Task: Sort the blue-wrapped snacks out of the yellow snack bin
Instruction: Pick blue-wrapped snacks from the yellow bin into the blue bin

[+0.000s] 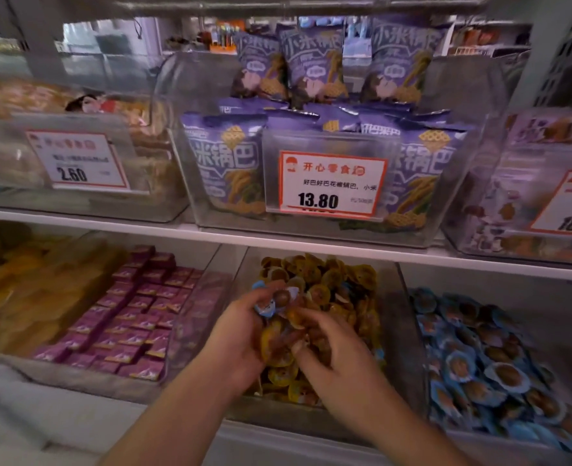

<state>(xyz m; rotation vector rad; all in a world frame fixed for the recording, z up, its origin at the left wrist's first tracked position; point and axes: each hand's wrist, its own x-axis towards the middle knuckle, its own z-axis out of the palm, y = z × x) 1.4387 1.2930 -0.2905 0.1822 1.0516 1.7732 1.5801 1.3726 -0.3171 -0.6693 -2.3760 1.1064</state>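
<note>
A clear bin [402, 317] on the lower shelf holds a heap of yellow-wrapped round snacks [331, 280]. Both my hands are in it. My left hand [240, 334] grips several blue-wrapped snacks [271, 302] bunched at its fingertips above the heap. My right hand [338, 351] lies just to the right with its fingers curled down into the yellow snacks; what they hold is hidden. A bit of blue wrapper [380, 354] shows at the heap's right side.
Right of it, a clear bin [472, 361] is full of blue-wrapped snacks. Left of it sit purple boxes [133, 317] and yellow packs [25, 297]. The upper shelf carries purple bags [224, 163] behind a 13.80 price tag [331, 185].
</note>
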